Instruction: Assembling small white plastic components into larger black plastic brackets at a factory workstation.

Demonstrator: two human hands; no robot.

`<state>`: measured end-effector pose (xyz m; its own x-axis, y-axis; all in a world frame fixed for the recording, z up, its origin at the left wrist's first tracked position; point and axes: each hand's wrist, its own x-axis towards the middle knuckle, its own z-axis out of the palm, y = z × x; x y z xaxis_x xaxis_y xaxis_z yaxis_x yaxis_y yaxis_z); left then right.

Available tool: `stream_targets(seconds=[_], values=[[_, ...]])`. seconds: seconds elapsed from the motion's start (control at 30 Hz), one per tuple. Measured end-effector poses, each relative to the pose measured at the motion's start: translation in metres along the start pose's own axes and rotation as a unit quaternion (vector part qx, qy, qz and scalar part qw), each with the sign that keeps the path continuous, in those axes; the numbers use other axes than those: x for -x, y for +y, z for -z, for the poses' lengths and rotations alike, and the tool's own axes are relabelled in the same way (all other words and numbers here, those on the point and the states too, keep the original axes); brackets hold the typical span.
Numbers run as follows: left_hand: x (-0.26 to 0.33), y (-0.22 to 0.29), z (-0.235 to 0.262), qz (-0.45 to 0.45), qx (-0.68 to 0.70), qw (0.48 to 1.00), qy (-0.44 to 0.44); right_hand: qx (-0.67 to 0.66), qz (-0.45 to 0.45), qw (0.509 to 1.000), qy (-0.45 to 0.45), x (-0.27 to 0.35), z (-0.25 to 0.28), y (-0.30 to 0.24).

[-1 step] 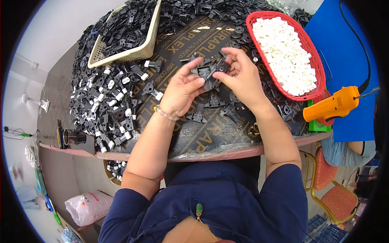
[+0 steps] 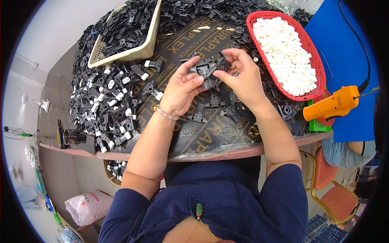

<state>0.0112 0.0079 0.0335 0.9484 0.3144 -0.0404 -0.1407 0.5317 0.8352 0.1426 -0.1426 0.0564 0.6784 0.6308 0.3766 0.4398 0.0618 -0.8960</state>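
Head view: the left hand (image 2: 180,92) has thumb and fingers closed on a black part (image 2: 202,70); the right hand (image 2: 246,76) pinches a dark piece (image 2: 221,64) beside it, contact unclear. Both sit over the bench (image 2: 178,37), well in from its front edge; printed surface shows beyond, between black-and-white pieces (image 2: 117,95) leftward and a red basket (image 2: 319,81) rightward.

Dark-topped, pink-edged table (image 2: 56,95); gold-framed, orange-red chair (image 2: 339,201) lower right; pale floor (image 2: 91,175).

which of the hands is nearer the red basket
Right. The right hand is just left of the red basket, not touching it; the left hand is farther left.
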Motion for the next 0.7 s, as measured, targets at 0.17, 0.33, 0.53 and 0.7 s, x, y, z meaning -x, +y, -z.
stream_targets(seconds=[0.17,0.33,0.53,0.7], values=[[-0.002,0.002,0.007,0.013,0.053,0.997,0.054,0.045,0.127,0.990,-0.037,-0.001,0.004,-0.005],[0.001,-0.004,0.004,-0.019,-0.020,1.000,-0.002,0.161,0.204,0.962,-0.083,0.001,0.000,0.001],[0.003,0.001,-0.002,0.028,0.044,0.998,-0.022,0.147,0.176,0.967,-0.109,-0.002,0.004,0.001],[-0.003,-0.010,0.013,0.028,0.066,0.997,-0.016,0.139,0.177,0.968,-0.109,0.000,0.002,-0.002]])
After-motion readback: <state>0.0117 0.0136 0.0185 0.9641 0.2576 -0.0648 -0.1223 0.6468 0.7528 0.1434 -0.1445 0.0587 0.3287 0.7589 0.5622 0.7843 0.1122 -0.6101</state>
